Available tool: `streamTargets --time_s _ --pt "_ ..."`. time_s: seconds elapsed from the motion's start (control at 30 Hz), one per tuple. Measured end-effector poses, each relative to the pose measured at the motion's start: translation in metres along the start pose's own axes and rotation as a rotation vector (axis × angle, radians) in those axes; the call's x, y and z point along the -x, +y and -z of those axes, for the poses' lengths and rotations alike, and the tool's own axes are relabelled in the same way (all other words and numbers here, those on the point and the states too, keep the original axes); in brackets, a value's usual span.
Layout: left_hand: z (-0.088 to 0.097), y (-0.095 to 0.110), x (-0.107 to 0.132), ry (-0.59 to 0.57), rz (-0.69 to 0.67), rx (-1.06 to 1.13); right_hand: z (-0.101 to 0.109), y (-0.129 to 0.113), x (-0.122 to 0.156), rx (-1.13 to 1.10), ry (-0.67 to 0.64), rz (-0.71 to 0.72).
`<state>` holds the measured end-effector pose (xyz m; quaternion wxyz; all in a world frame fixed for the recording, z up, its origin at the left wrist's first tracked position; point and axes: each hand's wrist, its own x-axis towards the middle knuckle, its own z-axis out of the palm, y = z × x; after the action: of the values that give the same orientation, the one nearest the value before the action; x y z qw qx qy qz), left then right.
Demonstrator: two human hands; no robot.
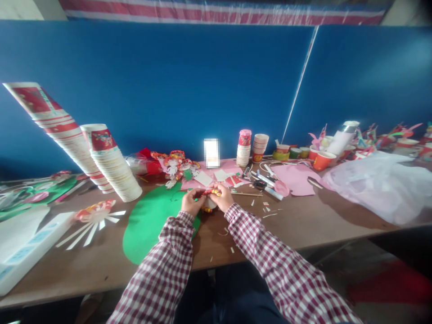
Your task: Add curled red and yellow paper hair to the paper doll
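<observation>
Brown worktable [286, 231] before a blue partition [168, 90]. At the green sheet's [148, 229] right edge, left hand [191, 202] and right hand [223, 198] pinch a red-and-yellow piece [209, 192], apparently unfinished; left of the sheet, a fanned paper piece [96, 212] lies already cut into strips.

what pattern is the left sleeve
Dark red and white checks on the left sleeve, seen in the head view.

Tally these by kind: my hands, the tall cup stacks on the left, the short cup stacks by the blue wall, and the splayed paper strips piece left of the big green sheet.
Hands: 2
Tall cup stacks: 2
Short cup stacks: 2
Splayed piece: 1
Total: 7
</observation>
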<state>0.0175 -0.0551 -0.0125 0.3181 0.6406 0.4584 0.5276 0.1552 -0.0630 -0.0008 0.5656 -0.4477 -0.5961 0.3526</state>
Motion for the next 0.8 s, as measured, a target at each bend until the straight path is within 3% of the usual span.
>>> streamTargets --time_s 0.8 --pt "-0.0005 0.0048 0.0013 0.001 0.012 0.023 0.0009 0.0033 -0.0015 0.004 0.036 -0.018"
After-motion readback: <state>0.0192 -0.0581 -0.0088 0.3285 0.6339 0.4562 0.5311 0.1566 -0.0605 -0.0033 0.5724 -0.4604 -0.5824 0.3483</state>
